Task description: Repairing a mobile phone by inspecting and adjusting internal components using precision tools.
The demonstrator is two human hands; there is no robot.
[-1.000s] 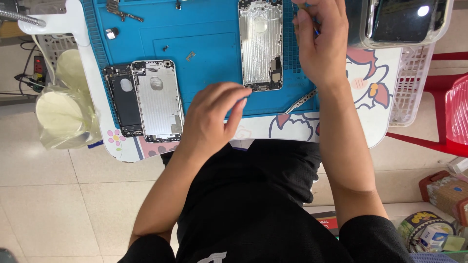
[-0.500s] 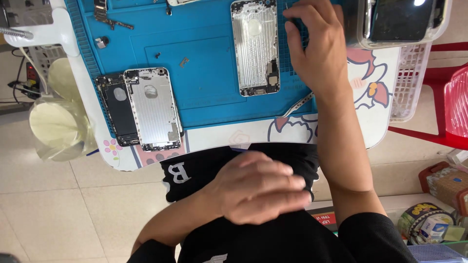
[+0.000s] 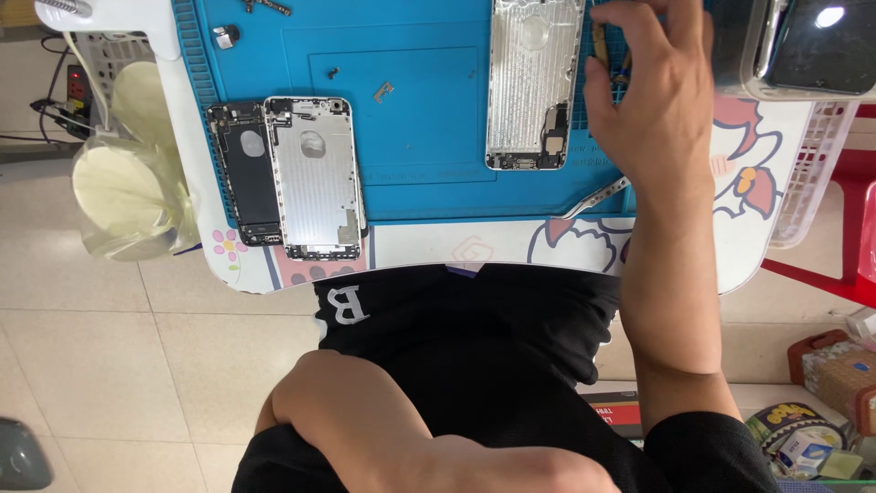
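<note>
My right hand point(image 3: 662, 100) reaches over the right edge of a blue work mat point(image 3: 420, 155), fingers spread beside a stripped silver phone housing point(image 3: 534, 82). A small brownish part point(image 3: 599, 41) shows between thumb and forefinger; whether it is gripped is unclear. My left forearm point(image 3: 411, 438) lies bent across my lap, and that hand is out of frame. At the mat's left sit a second silver housing point(image 3: 315, 178) and a black phone frame point(image 3: 246, 173), side by side.
Metal tweezers point(image 3: 598, 196) lie at the mat's near edge, a small bracket point(image 3: 383, 89) and a screw point(image 3: 333, 71) mid-mat. A dark-screened device point(image 3: 821, 46) sits over a white basket point(image 3: 812, 183). A plastic bag point(image 3: 128, 183) hangs at left; boxes point(image 3: 835, 374) stand on the floor.
My left hand left the table's near edge, dropped to my lap, then slid out of view. My right hand stayed at the mat's right edge, fingers now more spread.
</note>
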